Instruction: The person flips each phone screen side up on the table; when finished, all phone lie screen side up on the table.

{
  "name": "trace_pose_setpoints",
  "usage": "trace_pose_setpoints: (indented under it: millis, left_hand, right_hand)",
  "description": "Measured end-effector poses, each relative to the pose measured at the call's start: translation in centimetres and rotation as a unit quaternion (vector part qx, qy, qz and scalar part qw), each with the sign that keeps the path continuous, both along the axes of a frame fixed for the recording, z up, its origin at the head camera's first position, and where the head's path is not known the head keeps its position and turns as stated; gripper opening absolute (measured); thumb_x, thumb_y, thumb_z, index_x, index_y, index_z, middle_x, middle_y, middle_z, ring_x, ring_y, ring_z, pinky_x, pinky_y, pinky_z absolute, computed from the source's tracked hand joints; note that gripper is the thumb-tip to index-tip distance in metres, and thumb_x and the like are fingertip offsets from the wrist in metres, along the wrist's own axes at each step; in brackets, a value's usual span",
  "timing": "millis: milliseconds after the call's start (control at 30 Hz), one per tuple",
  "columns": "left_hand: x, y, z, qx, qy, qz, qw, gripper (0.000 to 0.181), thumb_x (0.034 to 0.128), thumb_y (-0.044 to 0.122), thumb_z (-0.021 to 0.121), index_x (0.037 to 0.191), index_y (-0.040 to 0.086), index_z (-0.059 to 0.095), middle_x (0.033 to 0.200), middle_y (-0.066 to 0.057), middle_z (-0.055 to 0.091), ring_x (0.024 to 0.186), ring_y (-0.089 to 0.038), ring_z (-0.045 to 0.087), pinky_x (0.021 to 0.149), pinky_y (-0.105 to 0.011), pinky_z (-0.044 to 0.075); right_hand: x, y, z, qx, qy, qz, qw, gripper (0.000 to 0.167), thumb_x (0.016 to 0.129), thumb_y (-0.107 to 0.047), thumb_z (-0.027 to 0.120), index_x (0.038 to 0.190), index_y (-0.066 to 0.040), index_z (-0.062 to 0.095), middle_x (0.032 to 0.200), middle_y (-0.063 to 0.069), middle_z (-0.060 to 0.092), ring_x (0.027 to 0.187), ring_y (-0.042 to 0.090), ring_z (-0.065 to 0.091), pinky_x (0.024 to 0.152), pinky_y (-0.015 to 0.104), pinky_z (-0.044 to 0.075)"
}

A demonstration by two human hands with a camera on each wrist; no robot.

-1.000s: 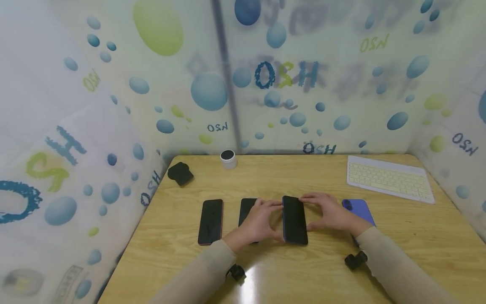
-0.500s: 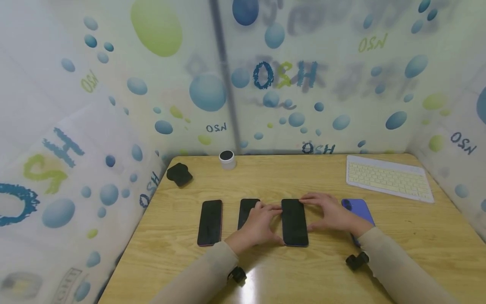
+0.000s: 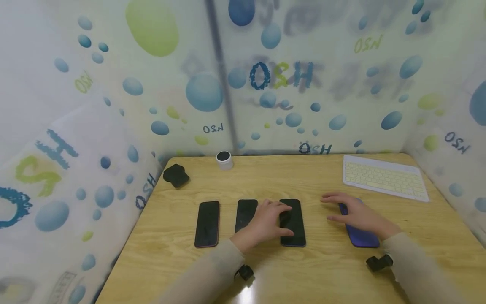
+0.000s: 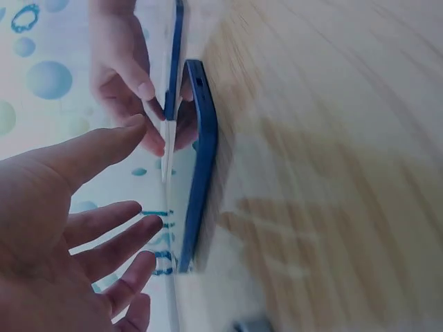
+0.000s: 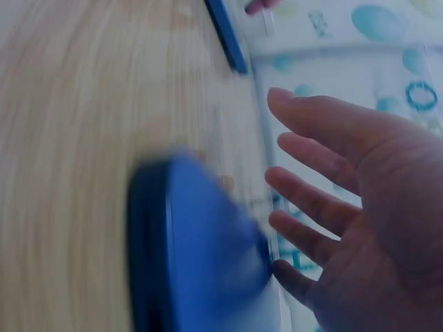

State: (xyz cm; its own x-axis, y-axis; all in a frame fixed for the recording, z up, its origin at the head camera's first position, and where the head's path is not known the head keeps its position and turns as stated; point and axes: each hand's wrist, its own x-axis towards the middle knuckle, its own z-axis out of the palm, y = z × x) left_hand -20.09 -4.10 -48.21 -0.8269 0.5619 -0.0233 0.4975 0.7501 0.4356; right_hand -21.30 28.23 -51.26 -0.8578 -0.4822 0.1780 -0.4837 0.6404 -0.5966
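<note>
Several smartphones lie in a row on the wooden table. My left hand (image 3: 265,221) is over the third phone (image 3: 298,228), a dark-screened one lying screen up. In the left wrist view its fingers are spread and bent a little, apart from that phone's blue edge (image 4: 203,159). It partly hides the second phone (image 3: 246,211). Farthest left lies another black-screened phone (image 3: 207,223). My right hand (image 3: 357,215) hovers over a blue phone (image 3: 362,238) lying back up, hiding part of it. Nothing is between the right fingers, which look loose in the right wrist view.
A white keyboard (image 3: 385,177) lies at the back right of the table (image 3: 265,181). Along the back left are a white cylinder with a black top (image 3: 224,160) and a black lobed object (image 3: 176,175). Patterned curtain-like walls (image 3: 319,84) enclose the back and sides.
The third phone, tilted at first, was lowered flat between both hands. Both hands have let it go; the right hand has moved right over the blue phone, the left slightly right over the third.
</note>
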Motion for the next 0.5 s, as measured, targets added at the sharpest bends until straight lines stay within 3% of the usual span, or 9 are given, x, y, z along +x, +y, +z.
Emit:
trace_pose_setpoints:
  millis: [100, 167, 300, 500]
  left_hand:
    - [-0.1, 1.1, 0.0, -0.003, -0.003, -0.006, 1.0, 0.069, 0.0849, 0.049, 0.083, 0.145, 0.025, 0.06, 0.15, 0.001, 0.057, 0.13, -0.024, 0.048, 0.108, -0.052, 0.039]
    - [-0.2, 2.0, 0.1, -0.009, 0.002, -0.013, 0.9999, 0.068, 0.0857, 0.05, 0.082, 0.146, 0.027, 0.06, 0.151, 0.003, 0.057, 0.133, -0.024, 0.048, 0.108, -0.052, 0.04]
    - [-0.2, 4.0, 0.1, -0.03, 0.016, -0.034, 0.9988, 0.067, 0.0852, 0.055, 0.081, 0.145, 0.03, 0.06, 0.15, 0.006, 0.057, 0.132, -0.021, 0.048, 0.106, -0.048, 0.041]
    - [0.5, 6.1, 0.0, -0.028, 0.02, -0.067, 0.9972, 0.067, 0.0832, 0.056, 0.082, 0.143, 0.032, 0.062, 0.146, 0.011, 0.06, 0.121, -0.014, 0.049, 0.09, -0.032, 0.039]
  right_hand:
    - [0.1, 1.8, 0.0, -0.003, 0.027, -0.009, 0.9996, 0.049, 0.09, -0.026, 0.081, 0.134, -0.01, 0.068, 0.143, 0.013, 0.062, 0.132, 0.041, 0.052, 0.106, 0.009, 0.031]
    - [0.2, 2.9, 0.1, -0.01, 0.041, -0.015, 0.999, 0.047, 0.089, -0.023, 0.082, 0.132, -0.009, 0.069, 0.14, 0.015, 0.063, 0.13, 0.042, 0.051, 0.103, -0.001, 0.022]
    - [0.7, 4.8, 0.3, -0.003, 0.071, -0.024, 0.9972, 0.045, 0.086, -0.019, 0.084, 0.128, -0.009, 0.071, 0.134, 0.015, 0.067, 0.127, 0.032, 0.053, 0.102, -0.004, 0.016]
    - [1.1, 7.6, -0.4, -0.008, 0.072, -0.029, 0.9969, 0.046, 0.086, -0.016, 0.084, 0.128, -0.007, 0.07, 0.132, 0.017, 0.068, 0.13, -0.011, 0.044, 0.103, -0.004, 0.019]
